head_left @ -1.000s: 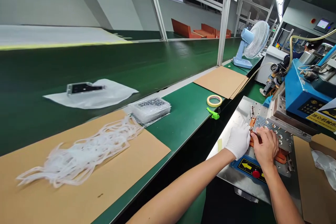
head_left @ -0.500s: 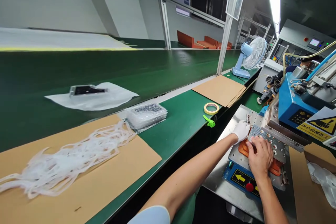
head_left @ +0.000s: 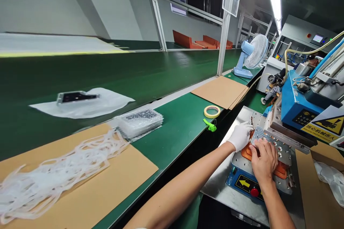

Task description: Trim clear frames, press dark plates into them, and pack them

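A white glove covers my left hand [head_left: 240,136], which is at the left edge of the press fixture, beside a small metal clamp [head_left: 251,121]. Its fingers are curled in, and what they grip is hidden. My bare right hand [head_left: 264,159] lies over the front of the ridged metal plate [head_left: 260,133], fingers stretched forward and thumb apart. Orange blocks [head_left: 246,152] show under and beside both hands on the fixture plate. Behind the hands is the raised metal press head [head_left: 285,132] under a blue housing [head_left: 298,100].
A red button [head_left: 254,192] sits on the fixture's front. On the green bench are yellow tape [head_left: 212,111], a green tool [head_left: 210,125], bubble-wrapped parts [head_left: 141,123] and white strips [head_left: 67,171] on cardboard [head_left: 129,182]. A fan [head_left: 251,55] stands farther back.
My left gloved hand has drawn back slightly to the left and more of the glove shows. My right hand stays on the plate. The whole view has shifted a little.
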Tool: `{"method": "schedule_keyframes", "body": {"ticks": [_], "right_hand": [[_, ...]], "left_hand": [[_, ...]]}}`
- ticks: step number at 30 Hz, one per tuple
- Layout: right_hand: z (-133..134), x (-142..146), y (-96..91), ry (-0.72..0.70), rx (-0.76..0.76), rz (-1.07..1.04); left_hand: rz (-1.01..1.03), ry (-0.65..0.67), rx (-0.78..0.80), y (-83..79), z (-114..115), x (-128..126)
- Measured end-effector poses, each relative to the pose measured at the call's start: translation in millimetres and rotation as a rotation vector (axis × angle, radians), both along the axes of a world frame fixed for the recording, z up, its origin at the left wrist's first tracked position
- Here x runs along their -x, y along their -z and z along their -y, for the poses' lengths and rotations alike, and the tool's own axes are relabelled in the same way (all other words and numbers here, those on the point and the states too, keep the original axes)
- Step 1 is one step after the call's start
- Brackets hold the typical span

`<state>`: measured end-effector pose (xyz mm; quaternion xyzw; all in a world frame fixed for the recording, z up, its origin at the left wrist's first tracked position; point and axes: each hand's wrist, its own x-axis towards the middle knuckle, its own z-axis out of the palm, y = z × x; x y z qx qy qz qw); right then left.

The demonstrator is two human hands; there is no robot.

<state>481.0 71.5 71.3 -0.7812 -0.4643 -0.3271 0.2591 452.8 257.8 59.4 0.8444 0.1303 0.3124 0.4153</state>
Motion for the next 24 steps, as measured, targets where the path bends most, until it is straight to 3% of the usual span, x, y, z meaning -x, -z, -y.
{"method": "schedule_keyframes", "body": {"ticks": [4, 8, 11, 13, 15, 18, 21, 24], "right_hand": [[-1, -2, 3.7, 0.006, 0.001, -0.003], [2, 0, -5.8, -0.051, 0.037, -0.055], [29, 4, -16.1, -0.185, 0.016, -0.105], [65, 4, -11.9, -0.162, -0.098, -0.156], [109, 4, 8.4, -0.005, -0.291, -0.257], [166, 12, 63.0, 0.281, -0.553, -0.554], [187, 36, 113.4, 0.247, -0.533, -0.893], [176, 60, 132.8, 0.174, -0.503, -0.954]], "left_hand": [[-0.01, 0.122, 0.044, -0.6, 5, 6], [-0.008, 0.081, 0.115, -6.6, 11, 11], [-0.037, -0.001, 0.203, -3.6, 17, 29], [-0.081, -0.063, 0.262, 7.2, 24, 50], [-0.114, -0.116, 0.342, 24.6, 35, 78], [-0.121, -0.147, 0.527, 56.2, 63, 120], [-0.272, -0.172, 0.524, 79.6, 101, 149], [-0.465, -0.216, 0.393, 85.5, 135, 157]]}}
